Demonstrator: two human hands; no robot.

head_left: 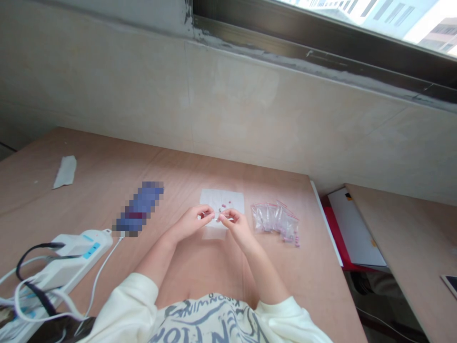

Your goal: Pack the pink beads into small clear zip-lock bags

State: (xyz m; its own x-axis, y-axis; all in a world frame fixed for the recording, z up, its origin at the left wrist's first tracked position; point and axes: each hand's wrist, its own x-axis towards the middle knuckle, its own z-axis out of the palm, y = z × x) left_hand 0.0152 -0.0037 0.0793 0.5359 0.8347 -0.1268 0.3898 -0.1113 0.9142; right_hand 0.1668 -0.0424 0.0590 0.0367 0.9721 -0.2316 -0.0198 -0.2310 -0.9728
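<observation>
Above a white sheet of paper (233, 196), my two hands meet fingertip to fingertip. My left hand (198, 219) is closed in a pinch, thumb against the fingers. Close beside it, my right hand (235, 224) pinches as well. Something tiny and pale, perhaps with a dark bit, shows between the fingertips, too small to name. Just beyond the right fingers, a few small dark-pink pieces (224, 206) lie on the paper. To the right of that hand is an overlapping row of clear zip bags (273, 216) with red seal strips, holding small pinkish pieces.
A pixelated phone-like object (141, 209) lies left on the wooden table (200, 267), with a white cable leading to it. Nearer stands a power strip (74, 267) with plugs and tangled cords. A torn paper scrap (65, 171) lies far left. Past the table's right edge is a gap holding folders (357, 233).
</observation>
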